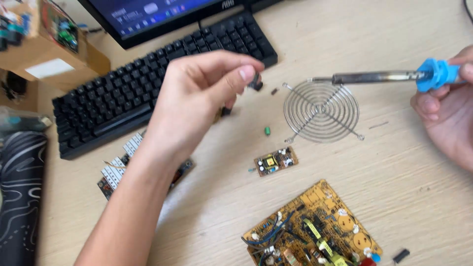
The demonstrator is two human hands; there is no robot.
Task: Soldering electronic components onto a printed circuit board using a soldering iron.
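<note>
At the far left a cardboard box (47, 47) with small boards sits above a black patterned mat (19, 197). Next comes the black keyboard (148, 83), with a monitor (162, 15) behind it. Below the keyboard a board with heat sinks (116, 170) lies partly under your forearm.

Your left hand (197, 98) is raised above the table, thumb and fingers pinched shut on a small dark part (255, 82); the part shows just past your thumb tip, too blurred to name.

On the table to its right lie a small green part (267, 131), a little board (276, 161) and, lower down, a large yellow board (313, 229) with blue wires. A round wire fan guard (321, 112) rests flat further right.

Your right hand (446, 106) is closed around the blue handle of a soldering iron (374, 77), held level, its tip over the guard's upper edge and well apart from the part.

My reading: you're between joints, looking over a loose part with the iron parked in the air. Any next contact calls for a steady tip, kept clear of your left fingers.
</note>
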